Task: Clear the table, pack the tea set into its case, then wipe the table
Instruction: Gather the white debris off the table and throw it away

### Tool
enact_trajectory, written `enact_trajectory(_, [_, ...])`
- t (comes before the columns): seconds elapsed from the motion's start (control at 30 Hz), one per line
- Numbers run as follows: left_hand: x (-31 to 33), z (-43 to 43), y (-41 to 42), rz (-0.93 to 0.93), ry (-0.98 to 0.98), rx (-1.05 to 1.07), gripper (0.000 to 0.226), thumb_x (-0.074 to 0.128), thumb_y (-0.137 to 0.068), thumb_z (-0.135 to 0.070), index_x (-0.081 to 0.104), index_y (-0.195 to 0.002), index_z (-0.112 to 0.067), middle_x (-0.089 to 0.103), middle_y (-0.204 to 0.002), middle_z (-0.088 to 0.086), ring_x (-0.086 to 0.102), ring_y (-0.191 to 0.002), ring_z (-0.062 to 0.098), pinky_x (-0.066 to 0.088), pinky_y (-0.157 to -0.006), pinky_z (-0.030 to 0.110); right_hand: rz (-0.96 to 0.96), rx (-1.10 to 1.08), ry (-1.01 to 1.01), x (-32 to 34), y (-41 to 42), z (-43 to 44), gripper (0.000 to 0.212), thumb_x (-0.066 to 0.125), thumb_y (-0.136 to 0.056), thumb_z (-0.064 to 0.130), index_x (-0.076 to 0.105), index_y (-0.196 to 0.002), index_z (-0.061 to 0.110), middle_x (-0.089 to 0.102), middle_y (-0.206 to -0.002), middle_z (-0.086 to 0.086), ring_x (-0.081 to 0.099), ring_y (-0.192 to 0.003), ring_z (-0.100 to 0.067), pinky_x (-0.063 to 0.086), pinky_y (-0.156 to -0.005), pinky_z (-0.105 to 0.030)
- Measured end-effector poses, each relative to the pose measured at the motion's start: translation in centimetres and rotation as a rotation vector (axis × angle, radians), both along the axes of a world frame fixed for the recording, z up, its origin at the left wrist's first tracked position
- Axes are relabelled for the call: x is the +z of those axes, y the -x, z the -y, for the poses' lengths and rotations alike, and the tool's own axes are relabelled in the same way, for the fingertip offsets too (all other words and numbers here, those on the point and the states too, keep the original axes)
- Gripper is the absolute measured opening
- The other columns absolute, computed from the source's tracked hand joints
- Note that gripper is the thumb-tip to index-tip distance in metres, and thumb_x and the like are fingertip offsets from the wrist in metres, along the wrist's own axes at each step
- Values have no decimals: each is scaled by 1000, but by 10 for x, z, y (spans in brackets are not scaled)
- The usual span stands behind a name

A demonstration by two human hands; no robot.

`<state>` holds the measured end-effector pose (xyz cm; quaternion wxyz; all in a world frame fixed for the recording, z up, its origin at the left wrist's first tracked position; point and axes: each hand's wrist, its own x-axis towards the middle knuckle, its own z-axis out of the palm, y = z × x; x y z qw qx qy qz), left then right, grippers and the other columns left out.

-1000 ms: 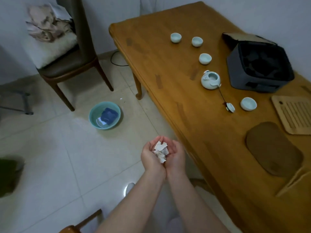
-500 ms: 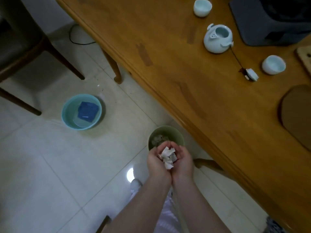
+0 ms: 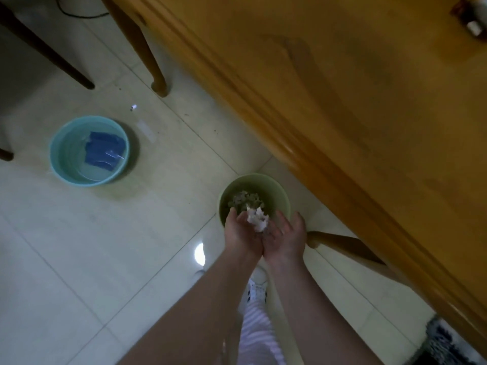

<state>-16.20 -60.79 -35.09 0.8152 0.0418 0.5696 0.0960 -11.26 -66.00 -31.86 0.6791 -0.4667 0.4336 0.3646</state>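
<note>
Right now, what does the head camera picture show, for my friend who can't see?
A person's left hand and right hand, side by side palms up, hold crumpled white paper scraps over a round pale green bin on the tiled floor. An orange-brown wooden table stands beside it; a round turquoise basin with a dark blue cloth sits further left.

Blurred, edge-cropped item [image 3: 473, 31] on table [image 3: 342, 101]

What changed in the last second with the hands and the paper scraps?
The left hand and right hand, cupped together, carried the white scraps down over the green bin and have spread open; the scraps still lie on the palms. The blue basin and its cloth stayed put.
</note>
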Motion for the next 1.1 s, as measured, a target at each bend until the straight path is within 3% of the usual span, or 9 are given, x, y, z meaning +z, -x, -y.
enact_trajectory(0.07, [-1,-6,-1,-8,20,-30,36,33,-95,-52,48,-84,-20,52,-82,-3,45,-72,12,35,-63,31,-11,8,8,-8,-2,1,57,42,-93,57,55,-132,16,44,-147,-13,37,-138,-31,34,-103,-49])
enact_trajectory(0.17, [-6,-1,3,-6,34,1,35,34,-93,-52,49,-84,-21,63,-64,-6,46,-73,12,36,-63,31,-2,16,22,-6,-6,-1,61,43,-90,60,53,-135,20,39,-151,-9,26,-144,-28,26,-109,-51])
enact_trajectory(0.27, [7,-4,0,-28,25,5,35,35,-94,-52,51,-89,-21,56,-88,-2,49,-78,13,38,-67,33,11,20,5,4,-5,-4,61,44,-90,61,54,-134,21,41,-149,-8,28,-143,-27,24,-111,-50])
enact_trajectory(0.5, [48,-24,3,-41,-51,125,34,41,-93,-48,54,-97,-16,56,-111,6,55,-87,18,43,-75,34,64,73,-63,39,4,-30,51,38,-96,52,61,-125,15,56,-136,-12,44,-132,-30,28,-114,-45])
enact_trajectory(0.6, [70,-39,14,-75,-128,176,45,40,-93,-48,53,-120,-14,53,-130,9,54,-113,25,40,-90,37,55,96,-109,59,16,-48,45,37,-98,44,63,-119,12,60,-130,-13,48,-129,-30,27,-115,-44])
enact_trajectory(0.67, [86,-51,25,-83,-169,198,49,40,-94,-47,50,-129,-15,50,-140,9,46,-131,26,38,-90,36,56,143,-141,72,27,-62,44,35,-100,41,63,-118,12,62,-128,-12,48,-129,-29,27,-116,-44])
enact_trajectory(0.83, [131,-83,47,-98,-275,264,49,41,-95,-36,47,-135,-9,50,-141,11,46,-132,26,36,-105,37,60,236,-219,114,51,-100,42,36,-99,39,63,-116,10,65,-120,-12,52,-124,-29,30,-112,-40])
enact_trajectory(1.1, [225,-124,60,-15,-352,376,49,43,-95,-34,50,-134,-5,56,-133,13,51,-127,28,39,-107,38,113,311,-283,210,63,-145,44,41,-97,38,65,-114,5,69,-113,-15,60,-114,-30,37,-110,-43])
